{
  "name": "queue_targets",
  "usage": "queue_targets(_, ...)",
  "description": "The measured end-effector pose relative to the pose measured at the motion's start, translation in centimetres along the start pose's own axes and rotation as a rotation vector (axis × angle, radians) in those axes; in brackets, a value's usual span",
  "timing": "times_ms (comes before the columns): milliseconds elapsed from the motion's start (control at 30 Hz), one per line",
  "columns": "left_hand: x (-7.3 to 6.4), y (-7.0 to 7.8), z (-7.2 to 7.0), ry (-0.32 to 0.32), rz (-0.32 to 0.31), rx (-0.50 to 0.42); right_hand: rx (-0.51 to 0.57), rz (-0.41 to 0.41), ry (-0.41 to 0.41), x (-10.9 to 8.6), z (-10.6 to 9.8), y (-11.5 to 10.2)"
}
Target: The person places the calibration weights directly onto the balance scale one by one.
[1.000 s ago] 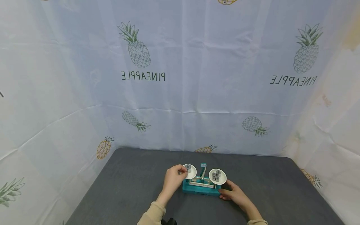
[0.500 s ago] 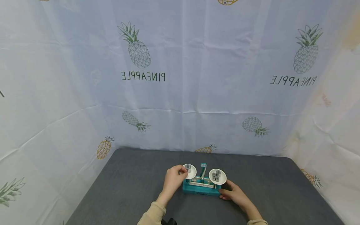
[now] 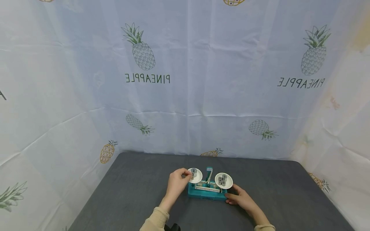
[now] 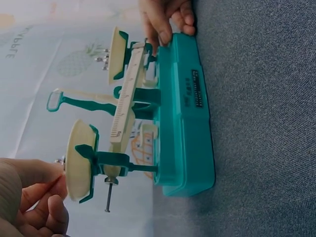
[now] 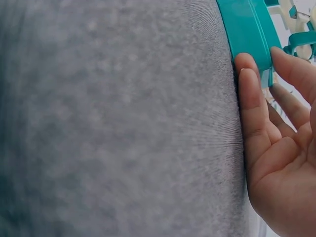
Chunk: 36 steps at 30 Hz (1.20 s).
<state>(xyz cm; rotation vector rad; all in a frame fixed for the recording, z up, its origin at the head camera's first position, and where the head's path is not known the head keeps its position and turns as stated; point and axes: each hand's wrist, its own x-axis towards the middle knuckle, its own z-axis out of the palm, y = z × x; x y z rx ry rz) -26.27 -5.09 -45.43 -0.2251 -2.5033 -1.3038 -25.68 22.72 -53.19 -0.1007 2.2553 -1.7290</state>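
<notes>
A teal balance scale [image 3: 207,194] stands on the table with two white pans. My left hand [image 3: 177,184] is at the left pan [image 3: 198,178], its thumb and forefinger pinching a small metal weight [image 3: 192,176] at the pan's near-left side. Another metal weight [image 3: 194,170] sits further back in that pan. Several metal weights [image 3: 222,180] stand together in the right pan [image 3: 229,183]. My right hand [image 3: 242,199] holds the right end of the teal base [image 5: 249,34], with fingertips against its end and sides. In the left wrist view, the left pan's rim hides most of the pinched weight.
Dark grey cloth covers the table [image 3: 138,189], with a white pineapple-print curtain [image 3: 185,96] hung behind and at both sides. On the scale, a white graduated beam [image 4: 126,98] and an upright teal pointer frame [image 4: 81,102] stand between the pans.
My left hand has shifted very slightly up and left, and the near weight in the left pan shows more clearly. The right hand and the scale keep their places.
</notes>
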Motion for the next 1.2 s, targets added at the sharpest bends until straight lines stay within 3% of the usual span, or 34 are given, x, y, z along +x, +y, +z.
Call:
queue_targets(167,0.2,0.0,-0.3,0.022,0.067,-0.005,-0.024,0.0,0.013,0.0,0.0,-0.3)
queue_targets(333,0.4,-0.2,-0.5,0.029,0.128,0.006,-0.114,-0.008,0.115,-0.3,0.1,-1.0)
queue_targets(633,0.7,-0.6,-1.6,0.118,0.238,0.109,-0.236,-0.016,0.275,-1.1,-1.2,-2.8)
queue_targets(867,1.1,-0.9,-2.8,0.107,0.252,0.163,-0.384,-0.044,0.345,-1.9,-2.3,-4.2)
queue_targets(1200,0.8,-2.3,-4.1,0.093,0.352,0.319,-0.633,-0.127,0.364,-3.4,-3.5,-5.7)
